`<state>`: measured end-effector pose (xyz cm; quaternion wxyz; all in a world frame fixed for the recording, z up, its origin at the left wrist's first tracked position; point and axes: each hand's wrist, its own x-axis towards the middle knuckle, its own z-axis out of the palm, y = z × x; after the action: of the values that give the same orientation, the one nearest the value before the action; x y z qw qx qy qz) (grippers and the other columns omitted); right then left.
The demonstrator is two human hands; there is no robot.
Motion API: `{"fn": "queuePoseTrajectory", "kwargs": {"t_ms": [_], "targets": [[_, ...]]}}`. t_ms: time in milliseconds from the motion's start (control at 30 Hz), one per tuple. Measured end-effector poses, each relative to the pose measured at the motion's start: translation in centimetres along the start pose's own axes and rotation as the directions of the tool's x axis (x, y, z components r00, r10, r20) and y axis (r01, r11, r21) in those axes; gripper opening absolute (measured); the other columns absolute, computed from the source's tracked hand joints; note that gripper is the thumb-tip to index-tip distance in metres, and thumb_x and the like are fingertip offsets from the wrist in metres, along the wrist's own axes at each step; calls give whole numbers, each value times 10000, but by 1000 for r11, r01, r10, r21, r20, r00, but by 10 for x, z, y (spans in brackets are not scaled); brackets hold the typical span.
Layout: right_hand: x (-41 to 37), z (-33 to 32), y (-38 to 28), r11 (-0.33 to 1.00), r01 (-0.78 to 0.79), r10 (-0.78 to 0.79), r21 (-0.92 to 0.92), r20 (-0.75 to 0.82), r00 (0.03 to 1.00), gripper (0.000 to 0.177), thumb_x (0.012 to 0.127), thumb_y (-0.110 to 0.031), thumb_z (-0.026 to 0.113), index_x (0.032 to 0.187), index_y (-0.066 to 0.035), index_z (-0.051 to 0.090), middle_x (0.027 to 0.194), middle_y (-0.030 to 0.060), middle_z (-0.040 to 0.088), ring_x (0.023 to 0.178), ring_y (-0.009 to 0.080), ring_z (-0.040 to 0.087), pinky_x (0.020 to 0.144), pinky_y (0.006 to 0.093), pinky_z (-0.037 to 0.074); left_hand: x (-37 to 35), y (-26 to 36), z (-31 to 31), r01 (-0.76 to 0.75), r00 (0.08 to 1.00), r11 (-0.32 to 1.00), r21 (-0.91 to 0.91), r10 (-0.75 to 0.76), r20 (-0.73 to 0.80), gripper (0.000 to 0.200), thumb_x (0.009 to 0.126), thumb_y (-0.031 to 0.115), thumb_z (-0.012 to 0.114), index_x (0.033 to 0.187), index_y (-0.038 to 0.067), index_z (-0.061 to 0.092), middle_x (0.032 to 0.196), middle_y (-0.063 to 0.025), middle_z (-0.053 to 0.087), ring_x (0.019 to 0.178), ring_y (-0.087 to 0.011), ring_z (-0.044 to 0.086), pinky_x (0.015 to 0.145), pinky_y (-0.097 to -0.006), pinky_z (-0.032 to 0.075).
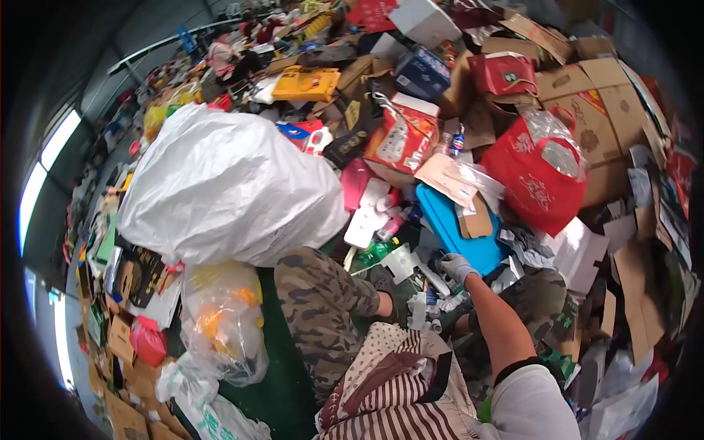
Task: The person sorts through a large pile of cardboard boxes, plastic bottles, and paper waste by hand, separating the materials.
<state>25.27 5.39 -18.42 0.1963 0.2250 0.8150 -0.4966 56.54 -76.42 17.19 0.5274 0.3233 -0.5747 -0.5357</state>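
Note:
My right hand [458, 268], in a pale grey glove, reaches down at the lower edge of a bright blue plastic lid or board [451, 235]. Its fingers are curled; whatever they may hold is too small to make out. Small clear plastic bottles and cups [422, 312] lie just below it, with a white cup [400, 262] to its left. Beyond that is a green plastic bottle [378, 251]. A brown cardboard piece [475, 220] rests on the blue plastic. My left hand does not show.
A large stuffed white sack [227, 183] stands at left, above a clear bag of plastic [224, 315]. On the right are a red carrier bag [539, 172] and flattened cardboard boxes [594, 110]. A red printed box [403, 136] lies ahead. Another person [222, 59] sits far back among heaps.

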Motion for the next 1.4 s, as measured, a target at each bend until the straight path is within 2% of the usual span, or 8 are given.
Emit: {"fn": "queuePoseTrajectory", "kwargs": {"t_ms": [133, 233, 500, 633, 700, 833, 1100, 1400], "targets": [[23, 8, 87, 984, -174, 173, -41, -11, 985, 309, 769, -265, 583, 988, -57, 649, 855, 109, 669, 756, 219, 643, 711, 324, 497, -90, -68, 121, 229, 897, 911, -343, -61, 438, 428, 925, 304, 467, 1292, 83, 465, 1171, -85, 583, 1011, -197, 585, 843, -346, 496], [-10, -7, 82, 950, -302, 297, -82, -69, 952, 375, 764, -293, 554, 1059, -78, 635, 993, 128, 663, 918, 271, 635, 809, 334, 481, -244, -77, 288, 676, 407, 699, -234, -89, 909, 415, 910, 301, 509, 1258, 73, 497, 1092, -64, 597, 840, -147, 564, 723, -299, 494], [-38, -86, 80, 947, -184, 284, 262, -424, 860, 274, 755, -211, 640, 987, -65, 635, 847, 113, 663, 740, 178, 642, 675, 317, 500, -511, -33, 510, 692, -337, 633, 347, -143, 931, 355, 918, 337, 518, 1162, 80, 525, 878, -53, 643, 727, -151, 610, 634, -261, 495], [-25, -229, 100, 966, 15, 133, 258, -545, 828, 217, 759, -81, 601, 968, -44, 642, 812, 98, 653, 615, 160, 622, 572, 297, 499, -560, -62, 561, 553, -440, 741, 380, -127, 889, 351, 908, 323, 526, 1141, 62, 512, 893, -86, 633, 751, -173, 632, 630, -270, 503], [-55, -318, 98, 995, -92, 100, 40, -478, 873, 215, 774, -71, 582, 983, -45, 627, 796, 88, 647, 609, 164, 617, 559, 301, 495, -572, -90, 571, 547, -544, 468, 694, -431, 720, 324, 911, 293, 525, 1135, 60, 515, 891, -89, 635, 748, -174, 634, 626, -264, 506], [-67, -369, 177, 767, -569, 358, -297, -537, 763, 278, 758, -123, 588, 1033, -99, 622, 939, 133, 649, 835, 235, 641, 728, 351, 499, -588, -64, 570, 487, -563, 620, 614, -315, 764, 311, 913, 265, 524, 1129, 43, 500, 868, -97, 638, 727, -174, 636, 592, -263, 519], [-2, -287, 291, 803, -503, 592, 321, -530, 607, 738, 615, -341, 806, 1191, 25, 524, 1011, 161, 646, 939, 288, 618, 843, 330, 470, -611, -70, 566, 274, -542, 748, 605, -400, 739, 318, 907, 251, 525, 1097, -1, 485, 835, -123, 626, 651, -172, 631, 550, -257, 524], [-14, -229, 268, 867, -443, 497, 228, -442, 746, 799, 629, -367, 807, 1255, 10, 483, 1169, 172, 591, 1100, 276, 560, 923, 331, 436, -633, -49, 560, 251, -584, 766, 592, -368, 724, 311, 903, 240, 526, 1086, -10, 499, 864, -144, 629, 682, -196, 638, 562, -257, 509]]}}
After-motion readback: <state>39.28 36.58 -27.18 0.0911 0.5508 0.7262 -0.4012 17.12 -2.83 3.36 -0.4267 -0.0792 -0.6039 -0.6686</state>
